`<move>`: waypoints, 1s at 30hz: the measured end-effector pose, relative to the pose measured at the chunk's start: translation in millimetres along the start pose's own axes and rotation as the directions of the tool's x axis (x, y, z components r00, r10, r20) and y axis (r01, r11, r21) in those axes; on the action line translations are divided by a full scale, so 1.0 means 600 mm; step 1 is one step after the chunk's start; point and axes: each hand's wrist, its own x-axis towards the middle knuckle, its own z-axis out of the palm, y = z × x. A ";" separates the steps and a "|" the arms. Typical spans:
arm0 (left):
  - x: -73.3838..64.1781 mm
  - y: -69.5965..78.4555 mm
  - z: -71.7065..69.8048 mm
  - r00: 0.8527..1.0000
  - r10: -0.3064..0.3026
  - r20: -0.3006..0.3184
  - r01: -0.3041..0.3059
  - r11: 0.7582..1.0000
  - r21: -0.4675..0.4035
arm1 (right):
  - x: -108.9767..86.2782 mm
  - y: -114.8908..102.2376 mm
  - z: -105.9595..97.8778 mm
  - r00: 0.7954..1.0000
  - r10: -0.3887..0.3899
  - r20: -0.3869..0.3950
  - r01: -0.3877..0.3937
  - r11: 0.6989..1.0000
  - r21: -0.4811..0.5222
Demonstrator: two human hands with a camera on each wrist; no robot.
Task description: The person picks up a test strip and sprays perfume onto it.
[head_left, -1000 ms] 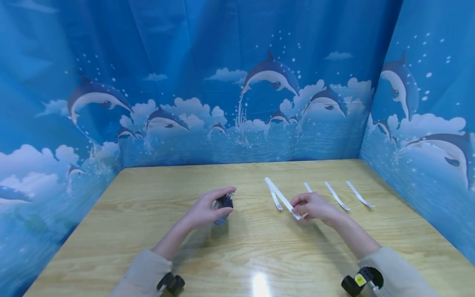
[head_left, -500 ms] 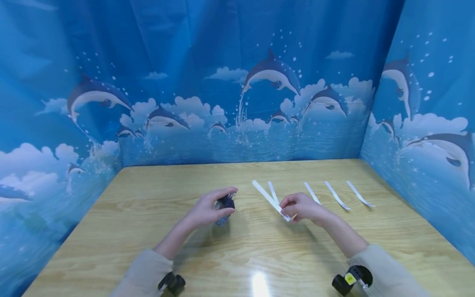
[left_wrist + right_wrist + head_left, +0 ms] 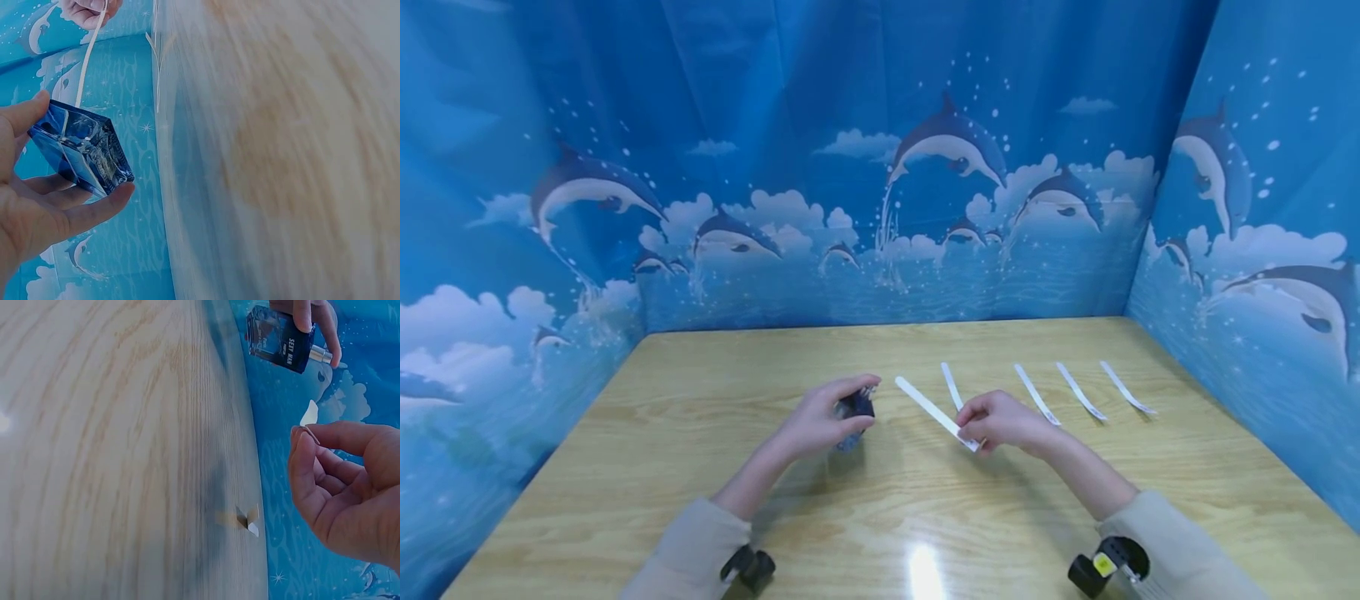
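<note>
My left hand (image 3: 822,422) grips a dark blue glass perfume bottle (image 3: 855,407) above the table, nozzle end up. In the right wrist view, a fingertip lies on the bottle's silver spray nozzle (image 3: 320,354), and white lettering shows on the dark glass. Between thumb and fingers, my right hand (image 3: 1006,422) pinches the near end of a white paper strip (image 3: 925,403). The strip slants up and left, its far tip a short way right of the bottle. Seen from the left wrist, the bottle (image 3: 87,150) overlaps the strip's lower end.
Several more white paper strips lie apart on the wooden table (image 3: 647,433): one strip (image 3: 951,383) sits just behind my right hand, and others, such as this strip (image 3: 1081,393), are farther right. A blue dolphin-print curtain (image 3: 850,183) borders the back and sides.
My right hand has moved left with the paper strip, bringing its tip closer to the bottle. The strip behind it shows more fully now. My left hand and the bottle have hardly moved.
</note>
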 end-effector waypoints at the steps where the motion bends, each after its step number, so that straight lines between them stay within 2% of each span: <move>1: 0.000 0.000 0.000 1.000 0.004 -0.001 -0.004 1.000 0.001 | 0.000 -0.001 0.001 1.000 -0.001 0.002 0.001 1.000 -0.001; 17: 0.002 0.001 0.005 0.999 0.037 -0.012 -0.037 0.999 0.028 | -0.002 -0.010 0.013 1.000 -0.011 0.029 0.010 0.999 0.031; 25: 0.005 0.004 0.008 0.999 -0.029 -0.046 0.030 0.999 0.022 | -0.003 -0.012 0.015 0.999 -0.017 0.032 0.016 0.999 0.045; 30: 0.004 0.005 0.009 0.997 -0.047 -0.059 0.048 0.999 0.008 | -0.003 -0.011 0.015 0.999 -0.014 0.033 0.012 0.999 0.052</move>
